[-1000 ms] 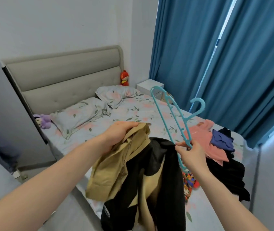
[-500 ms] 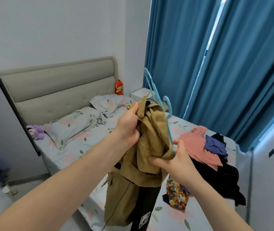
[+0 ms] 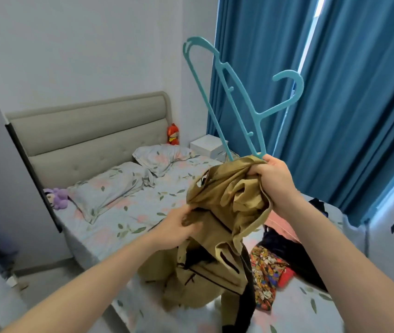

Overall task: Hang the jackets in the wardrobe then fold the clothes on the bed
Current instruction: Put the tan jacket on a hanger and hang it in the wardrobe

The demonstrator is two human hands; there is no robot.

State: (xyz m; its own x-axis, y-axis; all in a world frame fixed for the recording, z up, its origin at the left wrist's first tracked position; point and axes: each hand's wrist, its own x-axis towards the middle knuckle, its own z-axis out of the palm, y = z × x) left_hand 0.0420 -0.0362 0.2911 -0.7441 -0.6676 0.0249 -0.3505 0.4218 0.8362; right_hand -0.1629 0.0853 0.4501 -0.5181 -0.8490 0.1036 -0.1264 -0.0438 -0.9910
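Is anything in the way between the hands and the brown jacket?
No. Both hands already grip the tan jacket: the left hand holds its lower fabric, and the right hand pinches its top together with the turquoise hanger.

Both forearms are bare, with no sleeves, watch or rings in view.

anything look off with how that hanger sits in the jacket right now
Yes. The teal plastic hanger stands almost on end, one arm and its hook pointing upward, only its lower end tucked into the bunched tan jacket. The right hand grips fabric and hanger together; the left hand holds the cloth lower down.
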